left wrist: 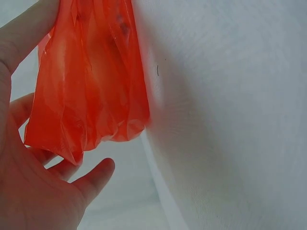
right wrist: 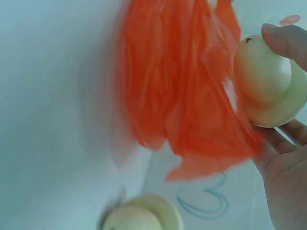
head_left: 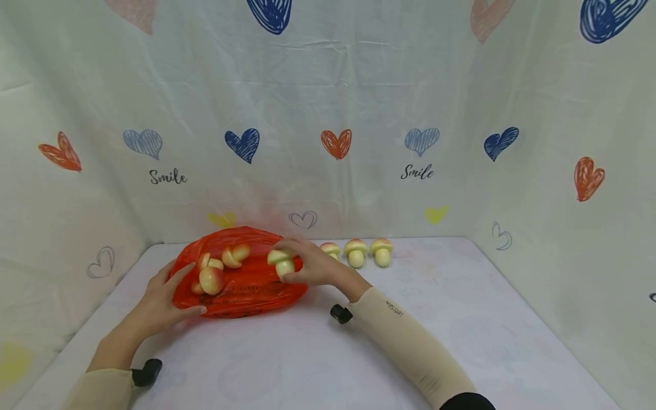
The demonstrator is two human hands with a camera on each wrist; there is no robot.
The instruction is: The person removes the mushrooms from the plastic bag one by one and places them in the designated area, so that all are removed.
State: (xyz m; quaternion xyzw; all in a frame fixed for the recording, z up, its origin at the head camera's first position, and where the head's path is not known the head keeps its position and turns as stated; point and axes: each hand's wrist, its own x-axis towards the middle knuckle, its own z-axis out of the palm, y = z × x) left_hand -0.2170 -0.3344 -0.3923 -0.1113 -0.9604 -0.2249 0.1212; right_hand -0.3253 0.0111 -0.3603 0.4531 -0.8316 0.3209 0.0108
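Note:
A red plastic bag lies on the table with its mouth spread, and several toy mushrooms sit in it. At the bag's left side is my left hand, fingers spread and resting along its edge; the left wrist view shows the bag between thumb and fingers, not squeezed. My right hand grips another toy mushroom over the bag's right edge. From the right wrist view, this mushroom has a pale stem and rounded cap, held between thumb and fingers beside the red plastic.
Three more mushrooms stand upright in a row at the back of the table, right of the bag; my right hand partly covers the nearest. The white table meets a hanging cloth printed with hearts at back and sides.

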